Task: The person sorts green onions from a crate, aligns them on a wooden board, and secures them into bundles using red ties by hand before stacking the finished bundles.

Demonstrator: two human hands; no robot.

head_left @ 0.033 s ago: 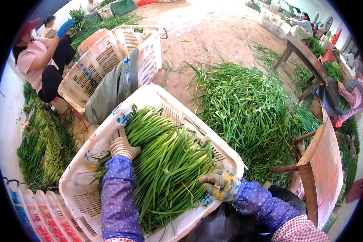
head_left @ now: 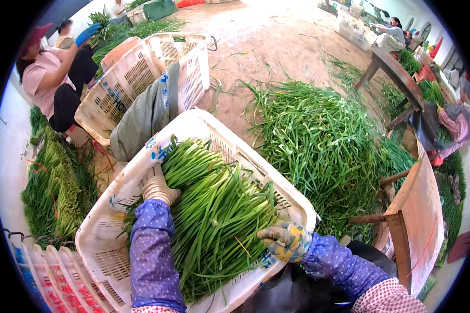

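Note:
A white plastic basket [head_left: 117, 206] stands tilted across my view, with long green garlic chives [head_left: 214, 219] heaped inside. My left hand [head_left: 159, 188], in a striped beige glove, reaches between the chives and the basket's left wall. Its fingers are stretched out, with the tips partly hidden. At the basket's near right side is my right hand [head_left: 286, 241], in a yellow and grey-green patterned glove. Its fingers are curled beside the chives' edge; what they hold, if anything, is hidden. Purple dotted sleeves cover both my forearms.
A large loose pile of green leaves [head_left: 318, 151] lies right of the basket, near a wooden stool [head_left: 418, 219]. Beyond stands another crate [head_left: 125, 83] with a grey cloth [head_left: 149, 117]. Tied bundles [head_left: 57, 182] lie left. A seated person [head_left: 52, 78] works there.
The seated person's blue-gloved hand has moved slightly up and to the right. My hands and the basket stay almost exactly where they were.

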